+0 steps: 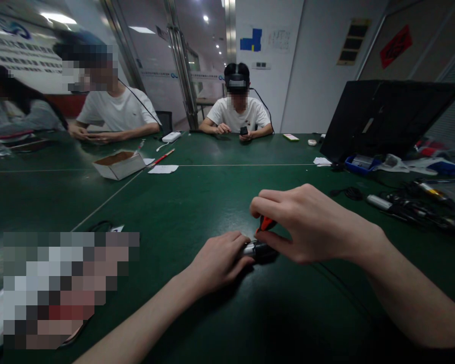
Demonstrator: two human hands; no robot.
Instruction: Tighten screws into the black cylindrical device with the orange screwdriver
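My left hand [225, 260] is closed round the silver end of a silver-and-black cylinder [250, 249], low over the green table. A thin dark cable seems to run from the cylinder's right side. Above its black part, my right hand [299, 222] pinches a small orange-and-black tool handle [266, 223], like a screwdriver's. The tool's tip is hidden behind my fingers, so I cannot tell whether it touches the cylinder.
A white open box [119, 169], a red pencil [162, 157] and paper [163, 169] lie ahead-left. A black monitor [387, 119], a blue tray [360, 164] and tangled cables with silver cylinders [379, 202] are at right. A person [238, 108] sits opposite; others sit left.
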